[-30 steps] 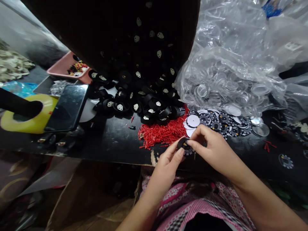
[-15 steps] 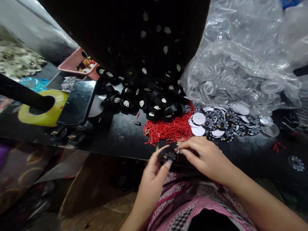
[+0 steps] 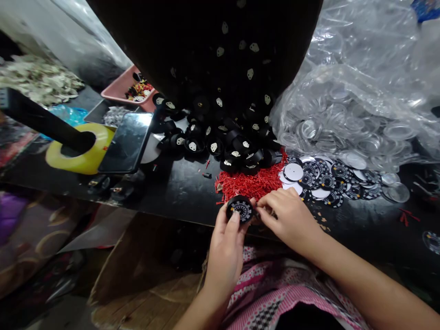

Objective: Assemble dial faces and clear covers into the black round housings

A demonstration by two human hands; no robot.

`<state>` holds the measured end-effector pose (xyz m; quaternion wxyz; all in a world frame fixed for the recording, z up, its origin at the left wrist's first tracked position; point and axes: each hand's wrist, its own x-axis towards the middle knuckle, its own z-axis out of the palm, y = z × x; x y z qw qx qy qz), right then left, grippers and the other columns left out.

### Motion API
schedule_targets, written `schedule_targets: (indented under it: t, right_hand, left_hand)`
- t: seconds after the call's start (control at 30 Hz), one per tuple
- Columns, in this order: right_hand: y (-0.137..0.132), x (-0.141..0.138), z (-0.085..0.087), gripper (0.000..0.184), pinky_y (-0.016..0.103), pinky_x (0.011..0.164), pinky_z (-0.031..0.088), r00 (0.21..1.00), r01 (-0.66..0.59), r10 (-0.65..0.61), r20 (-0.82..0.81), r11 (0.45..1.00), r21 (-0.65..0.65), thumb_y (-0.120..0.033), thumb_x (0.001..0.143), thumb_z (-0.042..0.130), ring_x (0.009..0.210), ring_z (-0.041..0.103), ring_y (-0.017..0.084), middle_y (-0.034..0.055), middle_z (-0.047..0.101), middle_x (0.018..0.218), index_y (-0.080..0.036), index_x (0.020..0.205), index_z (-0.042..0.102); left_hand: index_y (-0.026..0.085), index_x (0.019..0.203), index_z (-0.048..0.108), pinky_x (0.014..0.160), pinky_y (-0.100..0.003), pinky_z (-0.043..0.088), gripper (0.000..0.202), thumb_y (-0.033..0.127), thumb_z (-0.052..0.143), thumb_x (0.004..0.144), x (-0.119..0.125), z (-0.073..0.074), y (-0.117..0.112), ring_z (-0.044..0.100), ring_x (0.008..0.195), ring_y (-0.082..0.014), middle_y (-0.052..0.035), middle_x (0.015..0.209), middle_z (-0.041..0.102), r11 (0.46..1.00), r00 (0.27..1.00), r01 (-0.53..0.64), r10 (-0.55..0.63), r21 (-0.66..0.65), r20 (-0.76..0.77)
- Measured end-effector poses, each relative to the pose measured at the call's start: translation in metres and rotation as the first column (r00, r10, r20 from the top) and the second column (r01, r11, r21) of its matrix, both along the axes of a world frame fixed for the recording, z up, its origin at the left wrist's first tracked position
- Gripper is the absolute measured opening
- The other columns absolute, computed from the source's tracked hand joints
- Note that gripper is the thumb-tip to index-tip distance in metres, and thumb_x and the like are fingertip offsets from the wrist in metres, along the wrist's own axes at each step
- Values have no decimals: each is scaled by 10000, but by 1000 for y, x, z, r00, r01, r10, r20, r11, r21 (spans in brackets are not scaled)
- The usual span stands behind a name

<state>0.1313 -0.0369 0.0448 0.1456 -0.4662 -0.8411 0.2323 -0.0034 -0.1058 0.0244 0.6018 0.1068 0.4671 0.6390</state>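
Observation:
My left hand is closed around a round black dial gauge, its thumb pressed on the face. White numerals ring the dial, with a small yellow mark at its left. Close against the gauge's right side, my right hand is pinched; whatever its fingertips hold is too small to make out. Just beyond the hands lies a heap of thin red pointers. To its right, printed black dial discs overlap, some turned white side up.
Black round cases pile up beneath a large dark container. Clear round covers fill a plastic bag at right. A phone leans on a yellow tape roll, near a pink tray. A cardboard box stands below the table edge.
The dial gauge has turned so its face shows more plainly. A small pale piece seen at my right fingertips is no longer visible. The whole view has shifted, putting the table's things farther right.

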Motion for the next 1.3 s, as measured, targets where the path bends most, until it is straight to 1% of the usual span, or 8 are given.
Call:
schedule_targets:
  t: [0.1,0.17,0.27,0.37,0.5,0.63,0.9,1.3]
  right_hand:
    - [-1,9,6,110,305,716,380,971,74,-124,-203,969,-236,-220,927,621,721,591,156,-12,682,772,-191,830,665]
    - [-2,13,12,138,288,683,385,947,96,-175,-271,955,-280,-218,929,611,676,570,140,-28,656,730,-199,797,648]
    - [-5,16,20,139,305,740,386,941,82,-133,-311,982,-173,-234,950,588,730,572,150,-18,653,767,-198,823,634]
    - [-6,19,26,150,341,802,368,969,3,-24,-245,996,-88,-230,982,535,825,579,180,15,663,843,-190,871,629]
    - [-4,23,28,162,362,804,356,994,-16,4,-110,993,-113,-215,991,501,820,568,192,32,656,865,-186,882,617]
    - [-2,25,30,167,365,795,348,998,-10,3,-60,993,-122,-219,988,505,799,560,189,26,640,840,-184,862,609]
    - [-6,27,35,164,324,761,382,979,17,-54,-194,983,-185,-211,974,527,792,553,171,1,608,799,-201,822,588]
    - [-21,21,35,201,295,703,419,958,44,-95,-270,981,-186,-148,959,502,782,543,175,17,592,782,-203,770,537]
  left_hand:
    - [210,1102,674,990,-369,542,203,296,598,933,3,4,3,689,1131,-236,-89,1125,762,995,1000,-3,0,98,29]
    - [228,1167,652,1000,-374,536,245,296,586,941,4,6,5,684,1141,-235,-91,1135,759,992,999,11,-17,126,49]
    - [296,1325,548,1015,-379,522,374,322,571,953,6,7,10,671,1162,-221,-71,1173,745,996,1000,28,-29,83,8]
    - [314,1330,543,1024,-372,508,409,347,610,929,10,3,15,657,1173,-216,-46,1222,716,992,989,124,-125,-10,-83]
    - [318,1256,606,1065,-356,459,356,360,641,904,17,-5,17,633,1178,-200,-13,1278,670,973,947,227,-228,-29,-226]
    - [347,1219,621,1064,-309,443,297,345,621,922,20,-3,15,617,1184,-164,24,1247,674,957,922,291,-279,8,-269]
    - [283,1071,633,891,-227,509,197,295,676,880,18,9,15,657,963,-112,38,1000,697,965,900,261,-233,28,-369]
    - [253,1050,676,904,-314,525,217,206,665,839,19,18,6,684,961,-190,-9,998,718,982,763,186,-135,15,-632]
